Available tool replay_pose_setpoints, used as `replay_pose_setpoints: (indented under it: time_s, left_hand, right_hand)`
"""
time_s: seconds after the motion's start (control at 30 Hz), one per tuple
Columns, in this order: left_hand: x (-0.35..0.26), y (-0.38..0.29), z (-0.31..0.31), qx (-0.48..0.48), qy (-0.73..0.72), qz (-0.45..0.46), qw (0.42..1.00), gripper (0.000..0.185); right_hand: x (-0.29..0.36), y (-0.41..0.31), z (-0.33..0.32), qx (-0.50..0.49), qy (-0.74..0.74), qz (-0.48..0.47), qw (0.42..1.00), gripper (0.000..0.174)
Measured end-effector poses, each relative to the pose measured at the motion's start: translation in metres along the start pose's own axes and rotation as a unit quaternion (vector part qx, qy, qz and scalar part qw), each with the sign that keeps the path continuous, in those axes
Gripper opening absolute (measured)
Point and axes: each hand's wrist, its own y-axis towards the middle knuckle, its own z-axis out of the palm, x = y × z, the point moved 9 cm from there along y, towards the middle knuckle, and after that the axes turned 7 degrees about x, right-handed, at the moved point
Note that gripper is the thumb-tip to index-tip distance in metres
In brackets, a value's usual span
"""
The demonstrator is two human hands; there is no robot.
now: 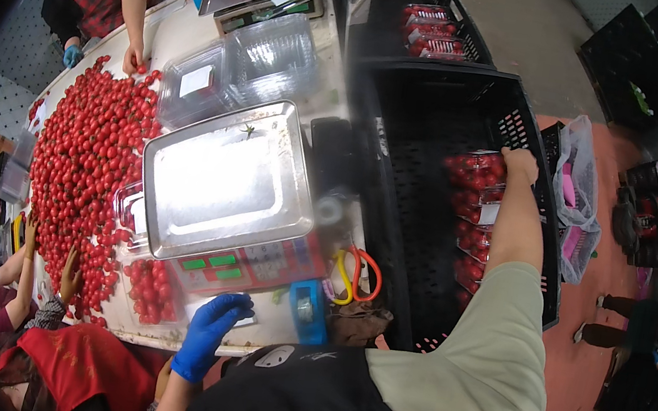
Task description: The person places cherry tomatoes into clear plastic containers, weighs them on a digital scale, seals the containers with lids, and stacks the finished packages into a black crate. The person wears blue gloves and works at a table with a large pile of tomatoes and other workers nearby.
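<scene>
My left hand (217, 330), in a blue glove, hovers with loosely curled fingers over a white paper (247, 321) at the table's near edge. No object shows in its grasp. My bare right hand (521, 166) reaches into a black plastic crate (403, 216). It touches the end of the farthest clear pack of cherry tomatoes (480, 169); its fingertips are hidden, so I cannot tell whether it grips. Several more tomato packs (475, 242) line the crate's right side, partly behind my arm. Before me stands a weighing scale (245, 266) with a bare steel pan (225, 178).
Loose cherry tomatoes (88, 171) cover the table's left side. Clear plastic clamshells (272, 49) stand beyond the pan. Scissors (356, 277) and a blue tape dispenser (309, 313) lie beside the scale. Co-workers' hands (134, 57) reach in. A second crate (387, 18) stands farther off.
</scene>
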Motion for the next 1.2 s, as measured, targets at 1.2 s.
replay_pose_setpoints:
  time_s: [1.2]
  left_hand:
    - [0.136, -0.126, -0.092, -0.160, -0.220, 0.089, 0.958, 0.031]
  right_hand:
    - [0.151, -0.509, -0.005, 0.249, -0.124, -0.788, 0.550, 0.044]
